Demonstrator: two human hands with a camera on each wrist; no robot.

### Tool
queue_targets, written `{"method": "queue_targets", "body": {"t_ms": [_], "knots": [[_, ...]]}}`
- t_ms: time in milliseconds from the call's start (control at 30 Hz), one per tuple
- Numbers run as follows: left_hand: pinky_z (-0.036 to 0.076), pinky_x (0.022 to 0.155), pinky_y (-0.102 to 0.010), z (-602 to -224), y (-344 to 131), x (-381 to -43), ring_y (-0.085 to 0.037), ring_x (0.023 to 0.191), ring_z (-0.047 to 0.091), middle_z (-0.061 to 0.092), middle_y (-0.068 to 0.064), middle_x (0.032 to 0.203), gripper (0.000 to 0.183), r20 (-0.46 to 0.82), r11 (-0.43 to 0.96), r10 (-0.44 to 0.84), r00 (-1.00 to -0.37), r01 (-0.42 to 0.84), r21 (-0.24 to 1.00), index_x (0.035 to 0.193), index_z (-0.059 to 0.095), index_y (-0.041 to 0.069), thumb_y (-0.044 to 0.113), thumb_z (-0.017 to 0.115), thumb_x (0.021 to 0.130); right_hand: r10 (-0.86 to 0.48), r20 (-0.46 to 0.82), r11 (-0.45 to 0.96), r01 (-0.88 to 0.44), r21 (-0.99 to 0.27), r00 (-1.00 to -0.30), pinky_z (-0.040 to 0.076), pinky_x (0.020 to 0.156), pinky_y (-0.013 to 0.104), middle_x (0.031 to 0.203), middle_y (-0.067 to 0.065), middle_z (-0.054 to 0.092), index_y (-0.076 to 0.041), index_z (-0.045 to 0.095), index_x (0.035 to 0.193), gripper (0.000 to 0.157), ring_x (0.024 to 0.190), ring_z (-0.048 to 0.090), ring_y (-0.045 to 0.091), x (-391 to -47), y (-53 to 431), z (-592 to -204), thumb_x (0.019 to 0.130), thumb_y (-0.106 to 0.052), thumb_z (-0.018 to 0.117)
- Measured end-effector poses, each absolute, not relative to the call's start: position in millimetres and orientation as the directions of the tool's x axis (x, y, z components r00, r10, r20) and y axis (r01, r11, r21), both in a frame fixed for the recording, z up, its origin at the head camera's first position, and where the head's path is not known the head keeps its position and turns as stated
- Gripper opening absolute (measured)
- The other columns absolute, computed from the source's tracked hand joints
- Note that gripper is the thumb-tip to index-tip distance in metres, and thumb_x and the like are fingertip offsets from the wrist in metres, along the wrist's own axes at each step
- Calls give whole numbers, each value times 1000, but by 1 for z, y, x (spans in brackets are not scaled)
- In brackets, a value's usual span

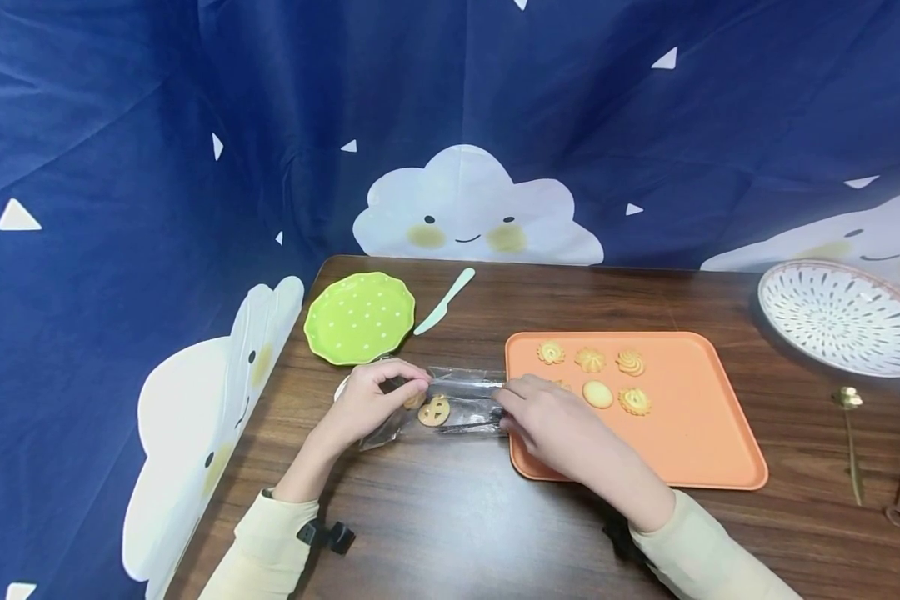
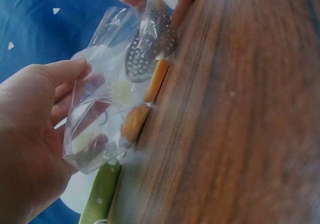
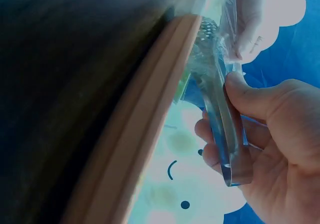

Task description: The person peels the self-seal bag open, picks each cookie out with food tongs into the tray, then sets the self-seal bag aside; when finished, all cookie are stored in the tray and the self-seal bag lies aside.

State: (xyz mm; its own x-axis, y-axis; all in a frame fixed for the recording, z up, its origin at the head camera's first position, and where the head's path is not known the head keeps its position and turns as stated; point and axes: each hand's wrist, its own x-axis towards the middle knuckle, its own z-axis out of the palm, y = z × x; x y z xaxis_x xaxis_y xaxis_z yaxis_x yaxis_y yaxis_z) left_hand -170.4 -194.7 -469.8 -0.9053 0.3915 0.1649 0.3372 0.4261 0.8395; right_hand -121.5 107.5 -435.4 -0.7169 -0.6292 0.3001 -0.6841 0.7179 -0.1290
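A clear plastic bag [image 1: 465,383] lies between my hands, left of the orange tray. My left hand [image 1: 367,400] pinches its side between thumb and fingers, plainly seen in the left wrist view. Metal tongs [image 3: 227,144] are held in my right hand [image 1: 551,421], thumb on one side and fingers on the other. Their perforated heads [image 2: 150,48] reach into the bag. A round cookie with dark bits [image 1: 434,411] shows at the bag's left part, near the left fingertips. Another browned cookie [image 1: 414,401] is partly hidden by that hand.
The orange tray [image 1: 690,450] bears several shaped cookies under and beyond my right hand. A green dotted plate [image 1: 360,317] and pale knife [image 1: 446,300] lie at the back left. To the right are a patterned white plate [image 1: 843,317] and a thin gold-coloured utensil [image 1: 851,446].
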Motion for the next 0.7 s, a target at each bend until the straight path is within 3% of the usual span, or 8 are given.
{"method": "queue_targets", "body": {"t_ms": [167,333,700], "knots": [[56,102,-29,-469,-195,-170,-5,109,71,76,15,107,24,166,417,395,-904,337,844,103,78,23,43,70,94,-669,323,682,-726,-90,-669,60,90,37,111,-2,73,-15,69,121,35,102,69,16,-121,106,-436,87,-11,76],[55,103,-30,-469,-195,-171,-5,109,70,76,15,107,20,157,420,392,-907,328,846,102,77,27,43,70,94,-684,354,658,-749,-76,-638,58,96,36,115,-2,74,-15,70,120,38,106,69,17,-120,103,-438,85,0,68],[56,101,-32,-468,-194,-170,-5,108,71,77,14,107,20,157,412,393,-906,326,851,103,78,25,41,71,94,-666,412,648,-756,-93,-622,59,87,35,102,-2,74,-13,71,112,39,97,70,16,-118,101,-438,78,6,64]]}}
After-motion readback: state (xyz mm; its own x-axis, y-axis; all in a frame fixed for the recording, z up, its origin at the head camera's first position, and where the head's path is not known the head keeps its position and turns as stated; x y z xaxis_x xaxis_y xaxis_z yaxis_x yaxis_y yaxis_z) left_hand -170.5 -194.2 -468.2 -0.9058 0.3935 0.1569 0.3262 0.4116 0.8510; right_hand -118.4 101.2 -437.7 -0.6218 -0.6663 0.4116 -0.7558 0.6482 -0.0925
